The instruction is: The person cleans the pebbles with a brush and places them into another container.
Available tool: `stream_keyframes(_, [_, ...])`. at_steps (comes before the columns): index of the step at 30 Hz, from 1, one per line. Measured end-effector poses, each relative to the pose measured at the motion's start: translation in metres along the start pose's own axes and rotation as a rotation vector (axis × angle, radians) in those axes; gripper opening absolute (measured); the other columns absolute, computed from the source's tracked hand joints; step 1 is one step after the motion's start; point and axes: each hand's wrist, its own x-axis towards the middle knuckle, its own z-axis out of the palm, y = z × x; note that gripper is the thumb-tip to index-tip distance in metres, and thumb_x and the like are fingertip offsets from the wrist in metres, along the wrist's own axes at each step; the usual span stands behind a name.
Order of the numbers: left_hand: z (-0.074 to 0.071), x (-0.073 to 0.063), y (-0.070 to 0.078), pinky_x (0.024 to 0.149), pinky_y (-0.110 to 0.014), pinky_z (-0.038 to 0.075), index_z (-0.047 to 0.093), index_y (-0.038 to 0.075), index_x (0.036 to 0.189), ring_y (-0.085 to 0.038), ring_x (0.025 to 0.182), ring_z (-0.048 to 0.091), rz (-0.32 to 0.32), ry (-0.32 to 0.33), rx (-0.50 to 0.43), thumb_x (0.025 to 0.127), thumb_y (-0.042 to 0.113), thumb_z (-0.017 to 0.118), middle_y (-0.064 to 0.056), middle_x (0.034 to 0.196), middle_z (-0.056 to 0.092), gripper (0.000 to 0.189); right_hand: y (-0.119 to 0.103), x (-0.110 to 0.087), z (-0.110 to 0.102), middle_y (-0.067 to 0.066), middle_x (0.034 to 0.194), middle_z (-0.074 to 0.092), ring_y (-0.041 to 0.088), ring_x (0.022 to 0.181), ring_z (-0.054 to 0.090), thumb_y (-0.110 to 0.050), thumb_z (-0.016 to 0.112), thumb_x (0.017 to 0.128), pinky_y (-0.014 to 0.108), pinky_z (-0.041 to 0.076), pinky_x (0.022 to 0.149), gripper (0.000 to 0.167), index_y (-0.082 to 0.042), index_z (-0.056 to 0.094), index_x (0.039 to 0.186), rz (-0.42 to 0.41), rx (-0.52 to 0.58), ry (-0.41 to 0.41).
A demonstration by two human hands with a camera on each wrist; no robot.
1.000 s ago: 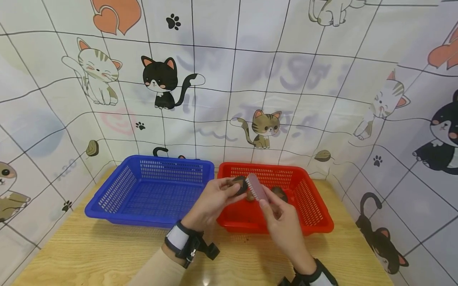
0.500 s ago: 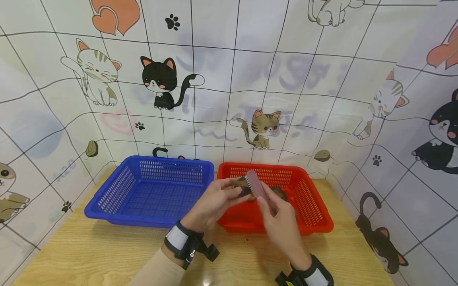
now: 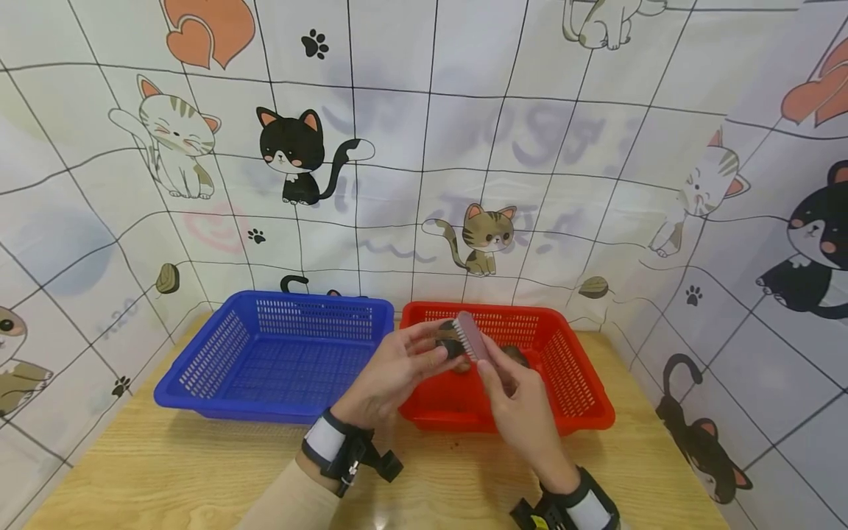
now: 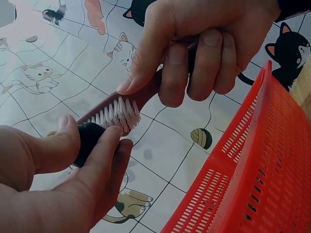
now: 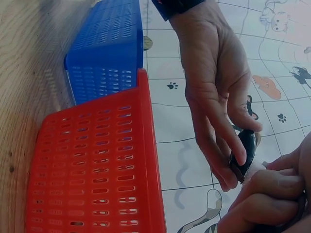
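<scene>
My left hand [image 3: 387, 368] pinches a dark, glossy, clam-like shell [image 3: 452, 346] between thumb and fingers. In the right wrist view the shell [image 5: 247, 145] shows as a black oval. My right hand [image 3: 526, 412] grips a small brush [image 3: 472, 338] with a dull pinkish-purple back. Its white bristles [image 4: 116, 114] face the shell and stand right at its edge in the left wrist view. Both hands are raised over the front of the red basket [image 3: 457, 408]. Part of the shell is hidden by my fingers.
Inside the red basket lie brownish lumps [image 3: 514, 356], partly behind my right hand. A blue basket [image 3: 278, 368] stands beside it on the left, no contents showing. Both rest on a wooden table [image 3: 199, 471] against a cat-patterned wall covering [image 3: 397, 147].
The shell has turned in my left fingers, showing a different side. The brush has shifted slightly up and left against it. Both baskets stay in place.
</scene>
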Motion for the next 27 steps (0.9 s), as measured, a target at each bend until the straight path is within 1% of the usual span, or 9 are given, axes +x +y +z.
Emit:
stream_keyframes(4, [-0.0014, -0.0008, 0.0005, 0.117, -0.035, 0.065, 0.056, 0.014, 0.171, -0.032, 0.141, 0.078, -0.003, 0.018, -0.011, 0.114, 0.003, 0.072, -0.021, 0.170, 0.062, 0.060, 0.0009, 0.0012, 0.0006, 0.014, 0.093, 0.064, 0.015, 0.073, 0.057, -0.023, 0.071, 0.118, 0.024, 0.049, 0.058, 0.053, -0.014, 0.062, 0.169, 0.028, 0.023, -0.011])
stream_keyframes(6, [-0.0012, -0.0010, 0.0010, 0.116, -0.034, 0.065, 0.055, 0.014, 0.171, -0.031, 0.141, 0.078, -0.003, 0.026, -0.015, 0.114, 0.004, 0.073, -0.022, 0.169, 0.062, 0.061, 0.0004, 0.0018, 0.0006, 0.012, 0.089, 0.061, 0.015, 0.073, 0.057, -0.024, 0.071, 0.118, 0.025, 0.049, 0.058, 0.052, -0.015, 0.063, 0.168, 0.035, 0.037, -0.011])
stream_keyframes(9, [-0.0009, -0.0002, 0.0009, 0.118, -0.035, 0.065, 0.055, 0.014, 0.171, -0.033, 0.143, 0.076, 0.001, 0.043, -0.009, 0.114, 0.004, 0.074, -0.022, 0.168, 0.063, 0.061, -0.0013, 0.0021, 0.0006, 0.013, 0.094, 0.064, 0.015, 0.073, 0.059, -0.024, 0.069, 0.119, 0.025, 0.051, 0.058, 0.052, -0.016, 0.062, 0.170, 0.033, 0.046, -0.002])
stream_keyframes(12, [-0.0011, 0.0005, 0.0003, 0.121, -0.039, 0.064, 0.054, 0.013, 0.171, -0.033, 0.144, 0.075, 0.010, 0.078, 0.033, 0.113, 0.008, 0.075, -0.023, 0.167, 0.063, 0.061, -0.0032, 0.0012, 0.0014, 0.016, 0.099, 0.067, 0.015, 0.073, 0.059, -0.023, 0.068, 0.120, 0.024, 0.052, 0.059, 0.052, -0.016, 0.061, 0.170, 0.004, 0.038, 0.034])
stream_keyframes(16, [0.0003, 0.0009, 0.0009, 0.125, -0.043, 0.062, 0.054, 0.014, 0.171, -0.031, 0.143, 0.075, 0.003, 0.123, 0.095, 0.112, 0.012, 0.078, -0.019, 0.166, 0.065, 0.063, -0.0054, -0.0010, 0.0035, 0.020, 0.129, 0.080, 0.015, 0.091, 0.070, -0.016, 0.071, 0.117, 0.019, 0.059, 0.073, 0.055, -0.014, 0.060, 0.171, -0.085, 0.052, 0.026])
stream_keyframes(19, [0.0008, 0.0013, 0.0015, 0.126, -0.044, 0.061, 0.054, 0.016, 0.172, -0.032, 0.142, 0.076, 0.000, 0.117, 0.114, 0.111, 0.012, 0.080, -0.017, 0.165, 0.067, 0.066, -0.0058, 0.0002, 0.0063, 0.020, 0.123, 0.080, 0.014, 0.092, 0.069, -0.015, 0.071, 0.117, 0.018, 0.057, 0.071, 0.057, -0.012, 0.057, 0.172, -0.137, 0.064, -0.028])
stream_keyframes(21, [0.0007, 0.0017, 0.0015, 0.126, -0.045, 0.061, 0.053, 0.015, 0.172, -0.033, 0.142, 0.076, 0.005, 0.106, 0.123, 0.111, 0.012, 0.080, -0.018, 0.165, 0.068, 0.067, -0.0052, 0.0022, 0.0078, 0.017, 0.102, 0.072, 0.011, 0.081, 0.062, -0.018, 0.071, 0.118, 0.021, 0.051, 0.062, 0.057, -0.012, 0.057, 0.172, -0.132, 0.060, -0.041])
stream_keyframes(23, [0.0008, 0.0016, 0.0014, 0.126, -0.045, 0.061, 0.053, 0.016, 0.173, -0.033, 0.142, 0.076, 0.006, 0.103, 0.130, 0.111, 0.011, 0.080, -0.018, 0.165, 0.067, 0.068, -0.0041, 0.0037, 0.0086, 0.011, 0.092, 0.060, 0.012, 0.074, 0.053, -0.021, 0.071, 0.118, 0.024, 0.046, 0.056, 0.056, -0.013, 0.058, 0.172, -0.105, 0.053, -0.034])
stream_keyframes(27, [0.0014, 0.0009, 0.0008, 0.125, -0.046, 0.062, 0.054, 0.017, 0.172, -0.034, 0.143, 0.076, 0.009, 0.120, 0.135, 0.111, 0.011, 0.079, -0.018, 0.165, 0.067, 0.067, -0.0035, 0.0042, 0.0081, 0.008, 0.092, 0.058, 0.012, 0.074, 0.051, -0.024, 0.071, 0.118, 0.024, 0.046, 0.057, 0.055, -0.014, 0.059, 0.171, -0.055, 0.055, -0.025])
